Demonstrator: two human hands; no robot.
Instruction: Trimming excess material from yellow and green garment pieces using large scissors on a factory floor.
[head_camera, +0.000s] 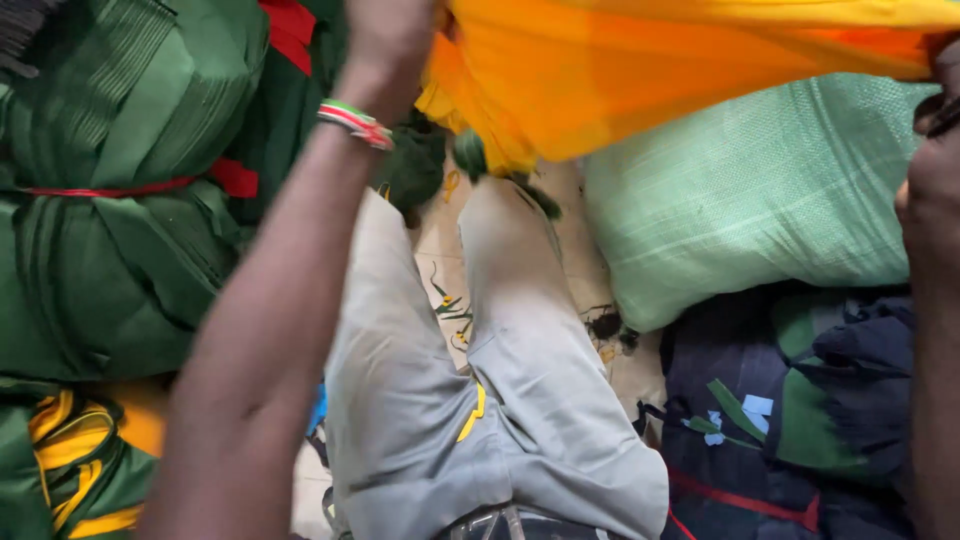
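Observation:
A large orange-yellow cloth (640, 70) is stretched across the top of the view. My left hand (385, 40) is raised and grips its left edge; a striped red, white and green band sits on that wrist. My right hand (935, 170) is at the far right edge, up against the cloth's right end, with its fingers mostly out of frame. Below the cloth I see my own legs in grey trousers (480, 400).
Tied bundles of green fabric with red ties (110, 190) are stacked at the left. A pale green woven sack (750, 190) lies at the right, above dark blue and green bundles (790, 420). Green and yellow folded cloth (70, 460) lies at the bottom left.

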